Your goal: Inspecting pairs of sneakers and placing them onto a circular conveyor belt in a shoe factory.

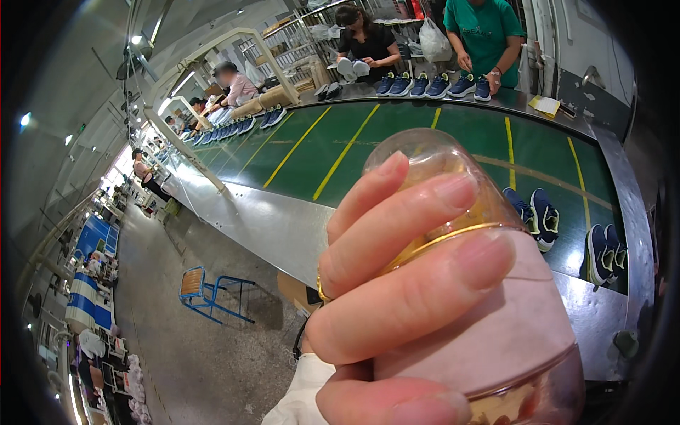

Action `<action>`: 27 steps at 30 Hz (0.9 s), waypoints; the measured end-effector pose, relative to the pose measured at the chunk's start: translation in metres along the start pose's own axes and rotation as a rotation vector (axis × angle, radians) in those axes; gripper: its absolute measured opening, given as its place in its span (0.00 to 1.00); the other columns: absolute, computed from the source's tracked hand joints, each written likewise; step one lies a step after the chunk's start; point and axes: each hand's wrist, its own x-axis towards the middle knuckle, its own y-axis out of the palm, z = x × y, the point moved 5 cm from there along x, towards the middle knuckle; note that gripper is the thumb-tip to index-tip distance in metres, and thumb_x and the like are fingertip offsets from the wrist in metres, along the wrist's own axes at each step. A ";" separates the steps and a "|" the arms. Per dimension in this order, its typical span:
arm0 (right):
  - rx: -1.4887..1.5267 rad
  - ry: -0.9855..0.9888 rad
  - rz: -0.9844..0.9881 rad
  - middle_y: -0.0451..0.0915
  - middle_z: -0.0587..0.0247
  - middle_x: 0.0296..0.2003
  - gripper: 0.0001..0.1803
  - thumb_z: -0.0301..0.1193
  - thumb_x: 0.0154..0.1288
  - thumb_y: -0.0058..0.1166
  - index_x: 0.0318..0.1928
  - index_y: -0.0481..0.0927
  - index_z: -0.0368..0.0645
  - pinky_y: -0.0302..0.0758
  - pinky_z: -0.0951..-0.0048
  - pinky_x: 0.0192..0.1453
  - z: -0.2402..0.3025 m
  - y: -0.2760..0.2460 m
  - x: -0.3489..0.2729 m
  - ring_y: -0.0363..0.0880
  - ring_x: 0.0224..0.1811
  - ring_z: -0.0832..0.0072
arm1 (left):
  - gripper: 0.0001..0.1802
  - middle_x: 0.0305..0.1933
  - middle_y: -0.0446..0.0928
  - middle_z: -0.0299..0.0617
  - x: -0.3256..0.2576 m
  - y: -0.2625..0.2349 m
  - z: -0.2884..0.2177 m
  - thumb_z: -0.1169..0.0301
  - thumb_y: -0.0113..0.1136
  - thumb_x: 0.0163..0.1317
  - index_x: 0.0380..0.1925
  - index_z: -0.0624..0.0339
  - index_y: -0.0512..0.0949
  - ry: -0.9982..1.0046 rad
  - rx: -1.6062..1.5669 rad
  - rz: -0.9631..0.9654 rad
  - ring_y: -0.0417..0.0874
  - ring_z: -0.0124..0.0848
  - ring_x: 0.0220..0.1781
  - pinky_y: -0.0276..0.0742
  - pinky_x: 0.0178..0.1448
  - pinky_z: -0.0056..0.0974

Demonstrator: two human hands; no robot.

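Close up at centre right, a clear drinking bottle (pixel 482 326) tilts across the view. It has a pale pink middle band with gold lines, amber liquid and reddish bits inside. My left hand (pixel 404 297) is closed around it, fingers wrapped over the upper side with their tips to the right. A thin gold ring shows on one finger, and white cloth (pixel 304 389) covers the wrist. The thumb cannot be made out. My right hand is out of view. Beyond the bottle, navy sneakers (pixel 542 216) sit on the green conveyor belt (pixel 319 159).
A metal ledge (pixel 262 219) edges the belt. More navy sneakers (pixel 418 86) line its far side, where a person in green (pixel 485 35) and one in black (pixel 367 46) handle shoes. A blue-framed stool (pixel 212 294) stands on the floor at left. Other workers sit farther down the line.
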 end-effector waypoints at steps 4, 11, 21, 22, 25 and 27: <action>0.051 0.022 0.025 0.74 0.54 0.48 0.30 0.50 0.63 0.50 0.56 0.71 0.40 0.74 0.64 0.44 0.000 0.001 -0.003 0.75 0.41 0.71 | 0.30 0.64 0.61 0.64 -0.001 0.005 -0.001 0.47 0.26 0.70 0.61 0.52 0.64 0.006 0.017 0.005 0.59 0.53 0.70 0.56 0.72 0.59; 0.042 0.031 0.018 0.74 0.55 0.48 0.30 0.51 0.62 0.50 0.55 0.71 0.41 0.73 0.63 0.44 0.004 0.000 -0.008 0.75 0.41 0.72 | 0.29 0.64 0.61 0.63 -0.001 0.013 -0.005 0.47 0.27 0.70 0.62 0.50 0.63 0.023 0.042 0.007 0.59 0.53 0.70 0.56 0.71 0.59; 0.020 0.022 0.013 0.74 0.54 0.48 0.30 0.51 0.62 0.50 0.54 0.71 0.40 0.73 0.64 0.44 0.011 -0.003 -0.017 0.75 0.41 0.71 | 0.28 0.64 0.60 0.61 -0.002 0.028 -0.009 0.48 0.29 0.70 0.62 0.48 0.62 0.057 0.090 0.015 0.59 0.53 0.70 0.58 0.71 0.59; 0.020 0.020 0.012 0.74 0.54 0.48 0.30 0.51 0.62 0.50 0.54 0.71 0.40 0.73 0.64 0.43 0.012 -0.004 -0.017 0.75 0.41 0.71 | 0.28 0.64 0.60 0.61 -0.002 0.029 -0.009 0.48 0.29 0.70 0.62 0.48 0.62 0.059 0.094 0.014 0.59 0.53 0.70 0.58 0.71 0.59; 0.017 0.016 0.011 0.74 0.54 0.48 0.30 0.51 0.62 0.50 0.54 0.71 0.40 0.73 0.64 0.43 0.015 -0.005 -0.018 0.76 0.40 0.71 | 0.28 0.64 0.60 0.60 -0.003 0.035 -0.010 0.48 0.30 0.70 0.62 0.48 0.62 0.070 0.111 0.019 0.59 0.53 0.70 0.58 0.71 0.59; 0.019 0.013 0.007 0.74 0.54 0.48 0.30 0.51 0.62 0.50 0.54 0.71 0.39 0.73 0.64 0.43 0.017 -0.005 -0.019 0.76 0.40 0.71 | 0.28 0.64 0.60 0.60 -0.003 0.038 -0.011 0.48 0.30 0.70 0.63 0.47 0.62 0.075 0.122 0.018 0.59 0.53 0.70 0.58 0.71 0.58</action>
